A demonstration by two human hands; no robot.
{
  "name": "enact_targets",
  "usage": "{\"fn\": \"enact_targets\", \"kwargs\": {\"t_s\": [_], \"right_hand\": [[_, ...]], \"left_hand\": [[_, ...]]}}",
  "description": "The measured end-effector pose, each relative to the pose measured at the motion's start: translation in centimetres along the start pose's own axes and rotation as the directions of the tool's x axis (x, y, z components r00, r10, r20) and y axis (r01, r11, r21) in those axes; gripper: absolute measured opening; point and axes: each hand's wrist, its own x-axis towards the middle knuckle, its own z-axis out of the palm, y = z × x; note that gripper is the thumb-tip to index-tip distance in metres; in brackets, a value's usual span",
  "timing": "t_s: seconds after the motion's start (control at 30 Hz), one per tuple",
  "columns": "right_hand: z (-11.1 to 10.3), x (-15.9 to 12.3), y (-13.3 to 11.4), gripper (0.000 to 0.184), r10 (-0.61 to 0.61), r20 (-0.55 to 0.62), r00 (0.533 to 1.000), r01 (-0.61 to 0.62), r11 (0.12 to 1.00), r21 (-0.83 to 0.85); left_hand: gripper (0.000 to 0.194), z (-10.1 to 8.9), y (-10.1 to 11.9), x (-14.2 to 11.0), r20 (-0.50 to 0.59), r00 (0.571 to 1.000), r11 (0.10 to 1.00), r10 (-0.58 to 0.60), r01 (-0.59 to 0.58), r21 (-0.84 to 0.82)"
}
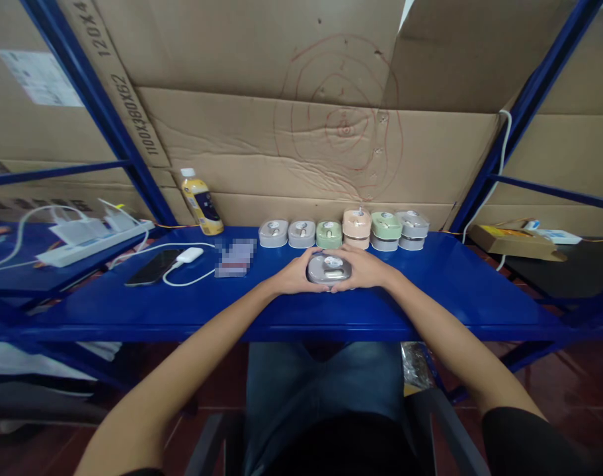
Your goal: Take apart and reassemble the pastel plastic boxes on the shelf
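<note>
Between my two hands, a small grey lidded box (330,270) with rounded corners sits at the front middle of the blue table. It looks like a lunch box, with a round sticker and a pale bar on its lid. My left hand (296,272) is wrapped round its left side, and my right hand (365,267) grips the right side. Behind it stands a row of similar boxes: two single grey ones (273,234), a single green one (328,234), then taller ones in peach (356,228), green (385,230) and grey (412,229).
On the blue table (460,291), a yellow drink bottle (202,205), a black phone (153,267), a white charger with cable (190,255) and a blurred-out item (236,258) lie to the left. A white power strip (96,243) is farther left. An open cardboard box (517,243) lies right.
</note>
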Motion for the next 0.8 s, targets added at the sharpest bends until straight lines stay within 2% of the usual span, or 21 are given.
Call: {"fn": "enact_targets", "kwargs": {"t_s": [0.2, 0.4, 0.67, 0.8], "right_hand": [[0.2, 0.0, 0.3, 0.105, -0.013, -0.007, 1.000, 0.013, 1.000, 0.027], [-0.5, 0.8, 0.4, 0.098, -0.034, -0.006, 0.999, 0.034, 0.996, 0.084], [-1.2, 1.4, 0.1, 0.093, -0.046, 0.002, 0.999, 0.045, 0.991, 0.130], [-1.5, 1.4, 0.0, 0.092, -0.010, 0.004, 1.000, 0.009, 0.994, 0.110]], "left_hand": [[0.117, -0.2, -0.1, 0.0, 0.025, 0.999, 1.000, 0.025, -0.026, 0.014], [0.134, -0.2, 0.0, 0.1, 0.042, 0.999, 1.000, -0.019, 0.019, 0.004], [0.137, -0.3, -0.2, 0.1, 0.054, 0.998, 1.000, -0.020, 0.019, 0.010], [0.139, -0.4, -0.3, 0.1, 0.062, 0.998, 1.000, -0.029, 0.029, 0.013]]}}
